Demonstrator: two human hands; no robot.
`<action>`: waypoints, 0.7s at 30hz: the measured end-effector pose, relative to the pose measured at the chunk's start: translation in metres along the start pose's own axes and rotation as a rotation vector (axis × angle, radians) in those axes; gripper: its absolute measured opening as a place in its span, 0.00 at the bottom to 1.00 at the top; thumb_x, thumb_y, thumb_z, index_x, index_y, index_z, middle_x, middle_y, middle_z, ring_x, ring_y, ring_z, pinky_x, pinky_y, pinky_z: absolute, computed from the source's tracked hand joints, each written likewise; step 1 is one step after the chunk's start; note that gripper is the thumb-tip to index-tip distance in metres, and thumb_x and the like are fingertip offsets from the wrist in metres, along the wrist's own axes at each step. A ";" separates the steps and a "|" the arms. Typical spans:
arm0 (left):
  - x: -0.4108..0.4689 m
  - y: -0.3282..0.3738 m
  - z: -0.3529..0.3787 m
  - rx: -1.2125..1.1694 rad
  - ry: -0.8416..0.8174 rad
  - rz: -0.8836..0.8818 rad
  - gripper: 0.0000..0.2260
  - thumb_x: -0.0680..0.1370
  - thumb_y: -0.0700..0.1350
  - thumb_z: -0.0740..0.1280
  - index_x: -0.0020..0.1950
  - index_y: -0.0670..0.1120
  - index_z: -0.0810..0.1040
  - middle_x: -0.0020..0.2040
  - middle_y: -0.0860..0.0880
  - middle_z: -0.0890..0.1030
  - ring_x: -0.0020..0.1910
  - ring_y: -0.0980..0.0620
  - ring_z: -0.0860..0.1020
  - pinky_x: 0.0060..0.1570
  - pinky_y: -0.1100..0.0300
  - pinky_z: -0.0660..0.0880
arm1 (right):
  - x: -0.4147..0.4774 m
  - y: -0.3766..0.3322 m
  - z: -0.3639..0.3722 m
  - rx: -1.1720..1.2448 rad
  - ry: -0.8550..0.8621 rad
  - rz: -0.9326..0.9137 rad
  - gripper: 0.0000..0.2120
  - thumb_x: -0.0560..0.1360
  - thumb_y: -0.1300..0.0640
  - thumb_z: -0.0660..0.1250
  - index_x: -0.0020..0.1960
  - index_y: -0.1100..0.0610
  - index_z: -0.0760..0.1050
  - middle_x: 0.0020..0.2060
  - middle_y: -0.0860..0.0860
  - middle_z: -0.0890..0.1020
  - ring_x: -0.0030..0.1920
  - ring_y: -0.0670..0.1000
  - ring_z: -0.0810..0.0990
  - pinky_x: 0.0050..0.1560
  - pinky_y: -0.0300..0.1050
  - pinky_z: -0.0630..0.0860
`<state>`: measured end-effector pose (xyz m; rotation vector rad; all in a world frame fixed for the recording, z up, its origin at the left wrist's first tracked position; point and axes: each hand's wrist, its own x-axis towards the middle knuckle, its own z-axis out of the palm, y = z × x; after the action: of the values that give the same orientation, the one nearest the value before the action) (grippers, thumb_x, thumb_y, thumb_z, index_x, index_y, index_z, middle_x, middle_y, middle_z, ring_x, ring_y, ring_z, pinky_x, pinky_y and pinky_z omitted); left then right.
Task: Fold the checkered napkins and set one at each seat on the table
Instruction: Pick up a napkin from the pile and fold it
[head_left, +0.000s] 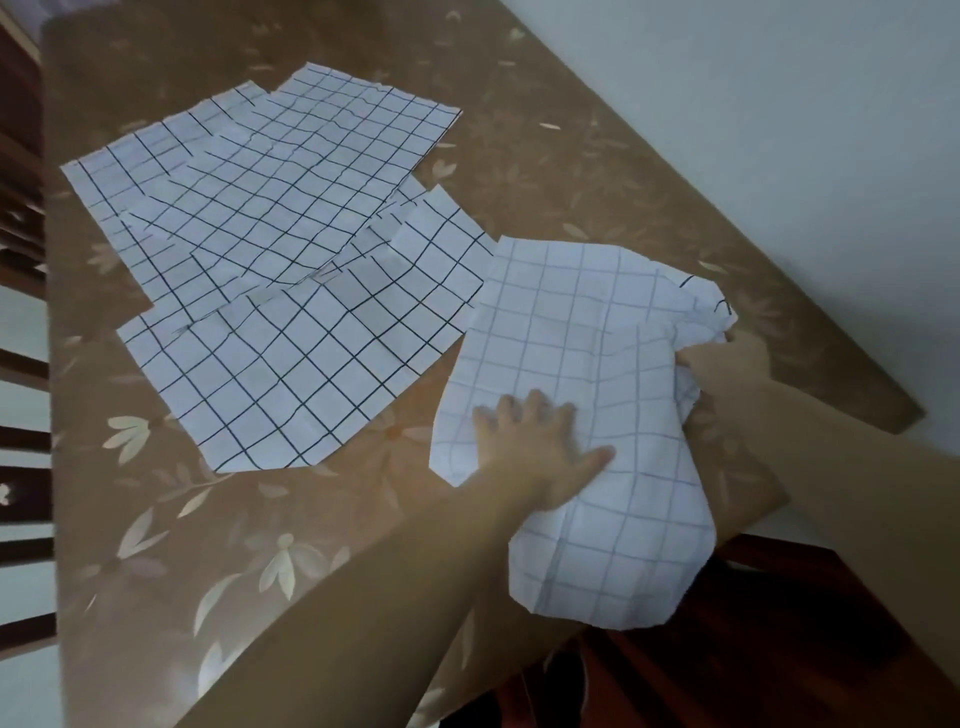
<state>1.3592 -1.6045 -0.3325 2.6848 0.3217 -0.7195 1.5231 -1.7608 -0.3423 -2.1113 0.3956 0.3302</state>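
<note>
A white napkin with a thin black grid (561, 332) lies crumpled at the table's near right corner, and part of it hangs over the edge. My left hand (540, 447) presses flat on it with the fingers spread. My right hand (727, 358) pinches its bunched right edge. Several more checkered napkins (280, 218) lie flat and overlapping on the middle and far left of the table.
The table (218, 545) wears a brown cloth with pale flowers. Dark wooden chair backs (21, 447) stand along its left side. A dark wooden seat (779, 639) shows below the near right corner. A pale wall runs along the table's right edge.
</note>
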 end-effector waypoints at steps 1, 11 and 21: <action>0.003 0.002 0.002 0.039 -0.046 0.002 0.36 0.75 0.72 0.48 0.78 0.56 0.50 0.80 0.47 0.47 0.77 0.37 0.45 0.71 0.35 0.45 | -0.003 0.001 -0.001 -0.008 0.011 -0.005 0.15 0.72 0.65 0.70 0.58 0.65 0.76 0.50 0.56 0.79 0.53 0.56 0.78 0.53 0.46 0.75; 0.047 -0.007 0.011 0.216 0.006 0.092 0.36 0.76 0.71 0.46 0.78 0.57 0.35 0.78 0.49 0.32 0.76 0.40 0.32 0.73 0.38 0.38 | -0.047 0.018 0.011 -1.146 -0.196 -1.029 0.24 0.78 0.52 0.60 0.73 0.51 0.64 0.76 0.54 0.60 0.76 0.58 0.56 0.73 0.63 0.51; 0.038 -0.044 0.015 0.148 0.125 0.129 0.34 0.77 0.69 0.49 0.78 0.60 0.40 0.79 0.53 0.38 0.77 0.48 0.36 0.74 0.43 0.38 | -0.041 0.032 0.029 -1.273 -0.451 -0.777 0.30 0.81 0.39 0.43 0.78 0.48 0.39 0.78 0.49 0.41 0.78 0.53 0.43 0.75 0.59 0.48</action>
<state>1.3712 -1.5653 -0.3758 2.8655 0.1286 -0.5594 1.4703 -1.7467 -0.3663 -3.0129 -1.1895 0.6627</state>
